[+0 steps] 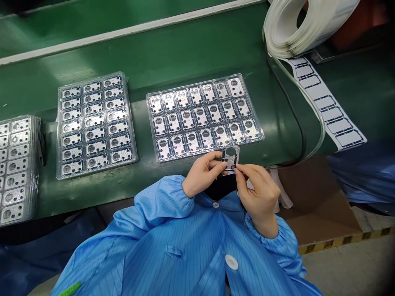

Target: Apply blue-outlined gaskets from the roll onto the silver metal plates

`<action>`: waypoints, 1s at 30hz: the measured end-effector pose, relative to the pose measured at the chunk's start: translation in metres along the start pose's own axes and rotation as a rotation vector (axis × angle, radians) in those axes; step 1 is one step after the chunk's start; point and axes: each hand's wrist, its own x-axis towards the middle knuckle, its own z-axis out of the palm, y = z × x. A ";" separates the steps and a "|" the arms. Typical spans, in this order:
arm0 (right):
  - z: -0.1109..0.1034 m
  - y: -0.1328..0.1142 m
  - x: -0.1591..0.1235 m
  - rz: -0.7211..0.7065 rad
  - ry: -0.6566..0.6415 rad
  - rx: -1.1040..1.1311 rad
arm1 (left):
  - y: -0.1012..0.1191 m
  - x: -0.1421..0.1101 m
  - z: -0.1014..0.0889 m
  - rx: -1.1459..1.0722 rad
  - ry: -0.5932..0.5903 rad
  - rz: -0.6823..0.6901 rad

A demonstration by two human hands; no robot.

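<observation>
Left hand: just below the middle tray, grasping a metal plate by its left side, thumb in front and fingers curled behind. Right hand: thumb and index finger pinched at the plate's lower right corner; too small to tell whether on anything besides the plate. Metal plate: silver, with large round opening near the top and dark trim; held upright between both hands, right of the frame's centre, over the near edge of the green surface.

Middle tray: clear plastic, centre of the frame, three rows of seven similar plates. Left tray: clear plastic, left of centre, seven rows of three. Tray stack: at the left edge of the frame, partly cut off, similar plates on top.

Roll: large, whitish, upper right. White strip: running down below the roll, bearing dark-outlined rectangular pieces. Black cable: curved, left of the strip. Cardboard box: lower right, below the surface. Blue striped coat: bottom centre, white buttons, gathered cuffs at both wrists.
</observation>
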 end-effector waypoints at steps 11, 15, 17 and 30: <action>-0.003 -0.016 -0.002 0.073 -0.053 0.062 | 0.002 -0.003 0.006 -0.028 0.118 0.022; -0.004 -0.014 -0.001 0.134 -0.039 0.055 | 0.002 -0.003 0.004 -0.024 0.116 0.014; -0.004 -0.011 0.000 0.145 -0.037 0.044 | 0.002 -0.003 0.004 -0.022 0.114 0.008; -0.001 -0.004 0.001 0.021 -0.013 -0.029 | 0.003 -0.003 0.002 -0.021 0.087 0.009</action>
